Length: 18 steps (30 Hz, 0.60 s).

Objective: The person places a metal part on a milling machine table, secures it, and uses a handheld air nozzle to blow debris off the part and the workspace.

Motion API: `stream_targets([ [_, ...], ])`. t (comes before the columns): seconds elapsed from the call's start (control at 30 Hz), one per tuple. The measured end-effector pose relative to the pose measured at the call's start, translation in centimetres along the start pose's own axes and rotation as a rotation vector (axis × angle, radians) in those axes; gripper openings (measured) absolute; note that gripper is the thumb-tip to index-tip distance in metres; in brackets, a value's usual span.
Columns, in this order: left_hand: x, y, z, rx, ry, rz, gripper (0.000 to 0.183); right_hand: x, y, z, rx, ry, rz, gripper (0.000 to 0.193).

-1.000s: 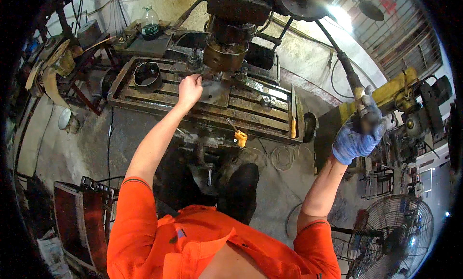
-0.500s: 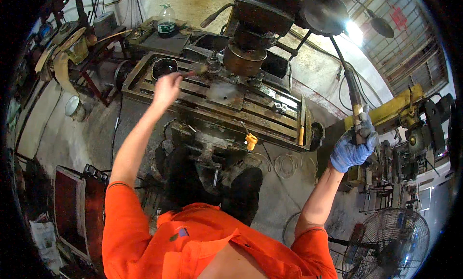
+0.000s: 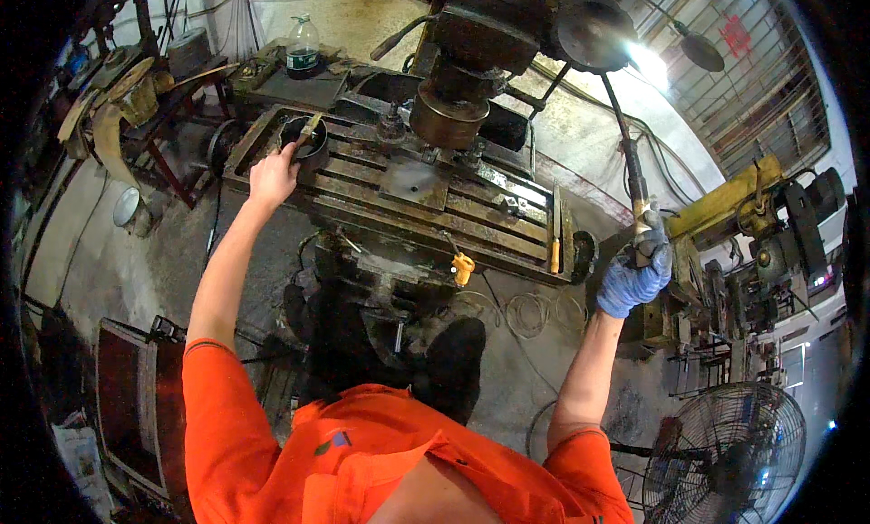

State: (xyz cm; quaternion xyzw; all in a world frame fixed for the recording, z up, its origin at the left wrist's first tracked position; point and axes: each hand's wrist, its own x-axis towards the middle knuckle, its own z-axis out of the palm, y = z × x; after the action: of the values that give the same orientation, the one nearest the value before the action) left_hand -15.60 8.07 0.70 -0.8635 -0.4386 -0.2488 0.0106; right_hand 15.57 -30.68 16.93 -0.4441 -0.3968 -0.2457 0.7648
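My bare left hand (image 3: 272, 177) is closed round the handle of a brush (image 3: 309, 128) with pale bristles. The brush is over a round dark pot (image 3: 314, 162), which stands on the left end of a slotted machine table (image 3: 353, 193). Whether the bristles touch what is inside cannot be made out. On the right, my right hand (image 3: 634, 281), in a blue glove, grips the lower end of a long dark lever (image 3: 632, 162). In the middle, a round spindle head (image 3: 450, 112) hangs above a flat metal plate (image 3: 414, 185) on the table.
A yellow-handled tool (image 3: 462, 269) rests at the table's front edge, and a file (image 3: 555, 239) with a yellow handle lies at its right end. A large bottle (image 3: 303, 48) stands behind on the left. A metal bucket (image 3: 132, 211) and a caged fan (image 3: 734, 451) stand on the floor.
My left hand has moved left and nearer, bringing the brush from beside the spindle to over the pot. My right hand still holds the lever; the whole view has shifted slightly.
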Motion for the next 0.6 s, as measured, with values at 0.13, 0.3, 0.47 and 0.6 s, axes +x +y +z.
stream_targets([
  [0.13, -0.7, -1.5, -1.2, -0.062, 0.07, -0.004, 0.042, -0.4, 0.7, -0.9, 0.08, -0.06, 0.072, 0.035],
  [0.3, -3.8, -5.0, -7.1, -0.051, 0.067, -0.117, 0.041, 0.4, -0.6, -0.4, 0.09, -0.069, 0.081, 0.035],
  [0.47, -13.2, -17.9, -12.2, -0.023, 0.112, -0.32, 0.037, 1.3, -0.9, -0.9, 0.052, -0.159, -0.051, 0.034],
  [0.6, -28.7, -32.8, -16.7, -0.339, 0.307, -0.663, 0.034, 1.5, -2.1, 0.3, 0.08, -0.087, 0.057, 0.034],
])
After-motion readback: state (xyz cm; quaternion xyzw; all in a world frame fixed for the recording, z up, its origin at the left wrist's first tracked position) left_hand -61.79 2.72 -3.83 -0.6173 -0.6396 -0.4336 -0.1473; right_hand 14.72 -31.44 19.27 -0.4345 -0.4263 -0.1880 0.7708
